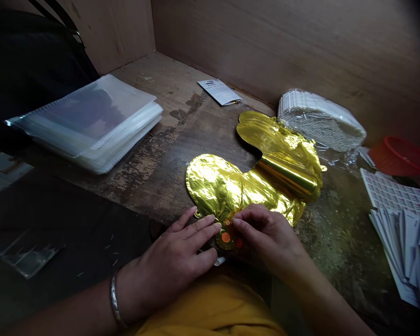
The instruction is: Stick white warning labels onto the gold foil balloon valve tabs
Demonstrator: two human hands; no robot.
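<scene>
A gold foil balloon (224, 186) shines with yellow creases and has round orange dots (226, 237) near one end. The basket (402, 156) is red, the sheet (392, 196) has a red-and-white grid, the shirt (210, 308) is mustard, and the worktop (161, 172) is patchy brown.

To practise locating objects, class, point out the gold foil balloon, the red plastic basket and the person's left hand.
Gold foil balloon (220, 186): head view, on its crumpled rounded lobe.
Red plastic basket (388, 161): head view, on its outer wall.
Left hand (171, 254): head view, on the back of the hand.
</scene>
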